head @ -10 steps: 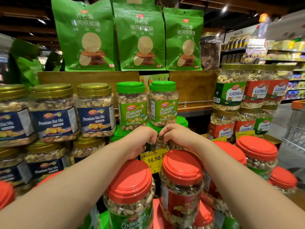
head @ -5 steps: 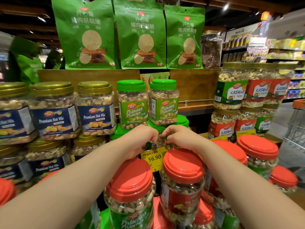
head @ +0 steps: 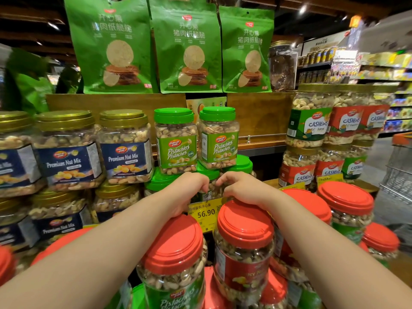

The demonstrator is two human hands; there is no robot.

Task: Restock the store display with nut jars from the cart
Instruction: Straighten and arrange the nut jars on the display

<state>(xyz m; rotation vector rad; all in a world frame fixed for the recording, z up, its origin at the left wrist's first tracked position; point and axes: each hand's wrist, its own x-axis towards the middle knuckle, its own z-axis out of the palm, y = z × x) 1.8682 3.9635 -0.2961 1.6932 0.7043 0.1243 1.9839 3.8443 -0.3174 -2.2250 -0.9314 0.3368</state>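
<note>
A green-lidded pistachio jar [head: 211,188] stands in the lower display row, just behind the yellow price tag [head: 204,211]. My left hand [head: 188,191] grips its left side and my right hand [head: 242,190] grips its right side, fingers curled round it; most of the jar is hidden by them. Two upright pistachio jars [head: 176,141] stand side by side on the row above. Red-lidded jars [head: 176,259] fill the foreground under my forearms.
Gold-lidded Premium Nut Mix jars [head: 123,150] are stacked at left, cashew jars [head: 308,121] at right. Green snack bags [head: 188,47] stand on the wooden top shelf. A wire cart [head: 399,172] edges in at far right, with aisle shelves behind it.
Both hands stay on the same green-lidded jar and have barely shifted; the view has tilted very slightly.
</note>
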